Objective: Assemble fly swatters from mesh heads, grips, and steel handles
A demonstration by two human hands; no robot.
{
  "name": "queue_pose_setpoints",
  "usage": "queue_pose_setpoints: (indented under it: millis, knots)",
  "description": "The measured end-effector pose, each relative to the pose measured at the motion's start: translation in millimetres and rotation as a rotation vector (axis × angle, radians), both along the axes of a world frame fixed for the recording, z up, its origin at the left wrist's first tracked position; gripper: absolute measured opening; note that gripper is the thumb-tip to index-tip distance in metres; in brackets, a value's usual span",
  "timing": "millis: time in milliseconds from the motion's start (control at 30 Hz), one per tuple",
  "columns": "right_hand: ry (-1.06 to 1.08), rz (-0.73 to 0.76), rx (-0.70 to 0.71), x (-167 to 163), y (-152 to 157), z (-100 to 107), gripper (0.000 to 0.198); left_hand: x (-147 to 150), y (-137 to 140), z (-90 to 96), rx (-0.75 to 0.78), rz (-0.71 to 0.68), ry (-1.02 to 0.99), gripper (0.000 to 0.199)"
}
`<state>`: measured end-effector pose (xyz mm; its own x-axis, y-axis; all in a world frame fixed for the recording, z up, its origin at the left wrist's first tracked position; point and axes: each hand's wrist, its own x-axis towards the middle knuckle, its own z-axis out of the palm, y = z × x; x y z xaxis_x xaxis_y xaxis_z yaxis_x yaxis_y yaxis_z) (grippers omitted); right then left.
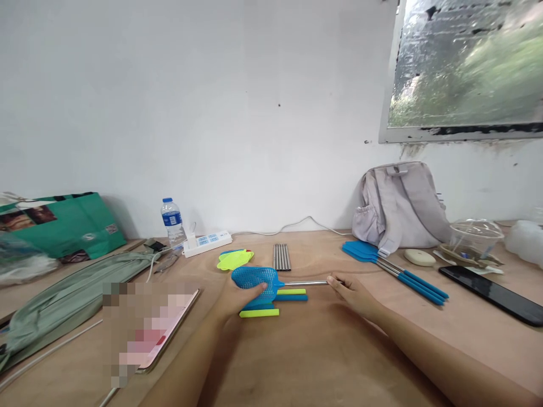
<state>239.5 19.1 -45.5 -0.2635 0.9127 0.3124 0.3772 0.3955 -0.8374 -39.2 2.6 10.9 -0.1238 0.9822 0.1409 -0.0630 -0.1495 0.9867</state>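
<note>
My left hand is closed on a blue perforated fly swatter head, thumb on top. A thin metal rod joins the head's neck and runs level to the right. My right hand pinches the rod's far end between thumb and fingers. Yellow-green and blue handle tubes lie on the table just under the swatter head, partly covered by it. Behind it is a stack of yellow-green swatter heads, with a little blue and red showing. Several bare metal rods lie side by side near the middle.
Blue fly swatters with handles lie at the right, by a grey backpack and a black phone. At the left are a power strip, a water bottle, a partly blurred tablet-like device and a green bag.
</note>
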Motion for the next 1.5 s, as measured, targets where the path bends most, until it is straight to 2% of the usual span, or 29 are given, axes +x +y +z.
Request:
queue_pose_setpoints:
  millis: [133,300,400,467,567,600,633,700,767,833,900,1033,1167,1233,1333,1400,1500]
  knots:
    - [-0.028,-0.040,0.008,-8,-6,2,0.040,-8,3,-0.7,-0.002,-0.013,-0.046,0.040]
    - [-0.045,-0.022,0.008,-12,-10,5,0.040,-18,4,0.6,0.006,-0.017,0.251,0.052]
    - [-0.007,-0.004,0.002,-14,-9,4,0.040,-23,8,1.0,0.123,-0.034,0.428,0.056]
    - [0.031,-0.020,-0.016,-16,-7,3,0.040,-24,11,0.3,0.311,0.136,0.557,0.061]
    - [0.092,-0.080,-0.055,-21,-5,1,0.041,-19,13,-2.2,0.659,0.576,0.832,0.063]
    - [0.112,-0.101,-0.071,-23,-5,0,0.041,-15,12,-3.5,0.779,0.629,0.957,0.058]
    - [0.132,-0.125,-0.085,-26,-6,0,0.041,-9,11,-5.2,0.897,0.603,1.091,0.051]
    - [0.165,-0.155,-0.109,-31,-9,-1,0.042,5,8,-9.8,1.110,0.380,1.345,0.039]
    - [0.190,-0.146,-0.121,-37,-13,-1,0.043,21,4,-15.2,1.210,0.191,1.497,0.038]
    - [0.198,-0.090,-0.130,-42,-17,0,0.044,33,2,-19.2,1.207,0.111,1.560,0.036]
    - [0.196,-0.023,-0.130,-45,-19,1,0.044,38,0,-20.0,1.161,0.092,1.594,0.032]
    - [0.209,0.071,-0.135,-44,-16,-1,0.047,30,-2,-13.3,1.139,0.165,1.634,0.017]
    - [0.338,0.122,-0.163,-43,-11,-10,0.054,22,-1,-10.7,1.176,0.199,1.646,0.014]
    - [0.392,0.116,-0.114,-44,-11,-13,0.052,20,2,-13.2,1.180,0.222,1.647,0.014]
    - [0.377,0.049,0.042,-45,-16,-11,0.047,14,8,-17.4,1.156,0.290,1.645,0.012]
    - [0.258,-0.009,0.138,-46,-19,-8,0.038,9,11,-18.2,1.125,0.312,1.650,0.012]
    - [0.058,-0.047,0.180,-48,-21,-5,0.022,0,15,-17.3,1.103,0.331,1.659,0.015]
